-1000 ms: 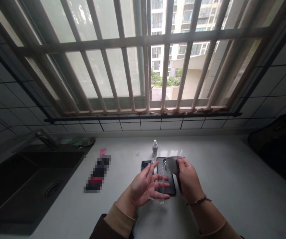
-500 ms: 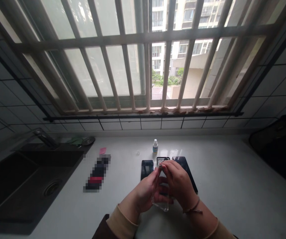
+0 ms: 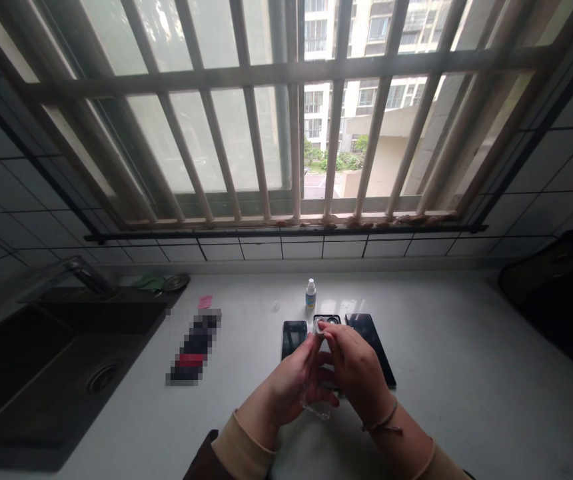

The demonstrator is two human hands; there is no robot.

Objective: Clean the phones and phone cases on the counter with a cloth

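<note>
Small phone (image 3: 294,337) lay beyond our left hand (image 3: 289,383), which gripped the clear case (image 3: 322,415), near end showing below its fingers. Our right hand (image 3: 359,357) pinched seemingly a pale cloth (image 3: 320,327) at the case's far end; wiping apparently underway, remainder unclear. Black phone (image 3: 372,347) lay just beyond.

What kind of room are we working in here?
Most likely a home kitchen: a dark sink with a metal faucet is set into the white countertop, and white tiles line the wall behind it.
</note>
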